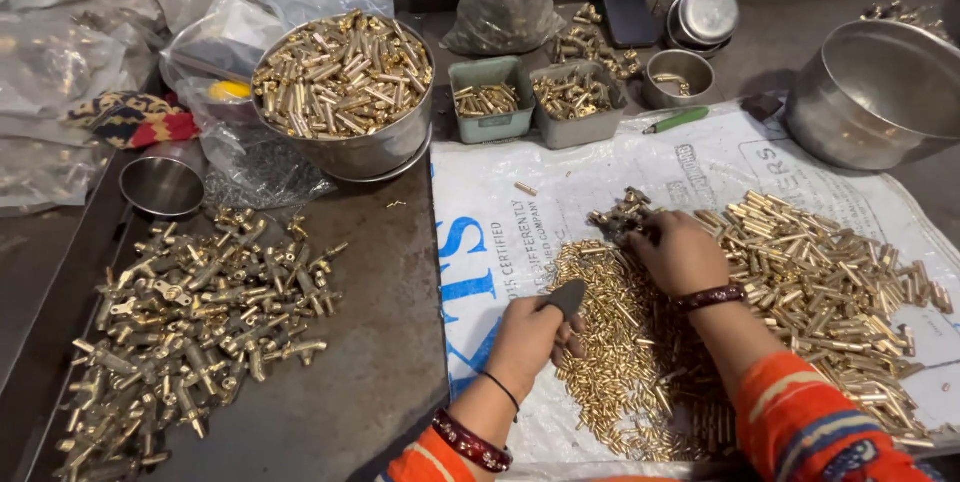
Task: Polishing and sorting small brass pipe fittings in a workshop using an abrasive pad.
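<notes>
Left hand (527,334) pinches a dark wedge tool (566,297) over small brass pins (610,342). Right hand (680,252) clutches fittings (622,214) (grip closed). Best sweep shallow, keep piles apart.

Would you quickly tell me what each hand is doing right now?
Left hand: closed on a small dark flat tool.
Right hand: fingers curled into the brass pieces; grip unclear.

A dark metal table (390,342) fills the frame. At lower left a heap of brass fittings (190,322) lies bare on it, a small steel cup (162,185) above them. At upper centre stand a steel bowl of brass tubes (343,92) and two grey trays (535,97). A white printed sack (500,232) spreads over the right half, an empty steel pot (878,92) at upper right
</notes>
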